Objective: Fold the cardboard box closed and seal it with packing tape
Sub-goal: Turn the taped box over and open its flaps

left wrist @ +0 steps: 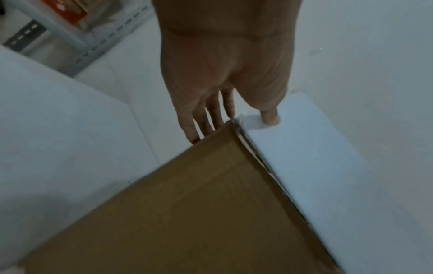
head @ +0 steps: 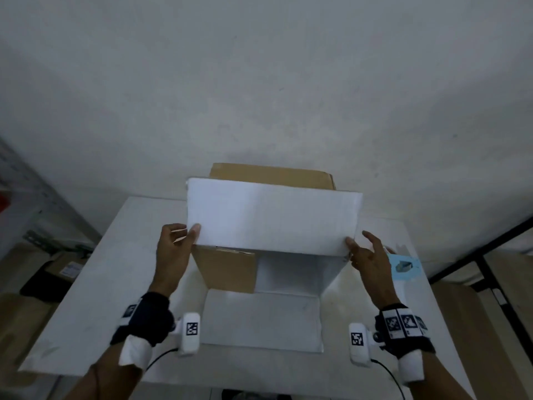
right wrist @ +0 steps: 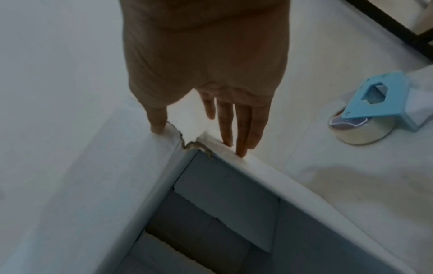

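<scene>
Head view shows an open box (head: pixel 268 272) standing on a white table (head: pixel 95 284) close to a pale wall (head: pixel 259 82), its inside white and its outer skin brown. One long white flap (head: pixel 272 216) at the far side is raised and tilted toward the person, with a brown flap (head: pixel 272 174) showing behind its top edge. Another brown flap (head: pixel 227 268) on the left leans into the opening, and a white flap (head: pixel 262 320) on the near side lies spread toward the person. Left hand (head: pixel 174 249) pinches the lower left corner of the raised flap, thumb (head: pixel 193 232) on the white face; in the left wrist view the thumb (left wrist: pixel 269 115) presses that white face while the fingers (left wrist: pixel 199 120) run behind the brown flap's edge. Right hand (head: pixel 367 255) is at the lower right corner, thumb tip touching the flap and the index finger stretched out loosely. In the right wrist view the thumb (right wrist: pixel 158 120) rests on the torn corner of the white flap, and the straight, spread fingers (right wrist: pixel 243 129) touch the rim of the box's right wall (right wrist: pixel 257 172), gripping nothing. Just to the right of that hand, a tape roll (right wrist: pixel 360 129) in a light blue dispenser (head: pixel 405 267) sits on the table, apart from the box. At far left stands a metal shelf (head: pixel 31 197) with cartons below it.
</scene>
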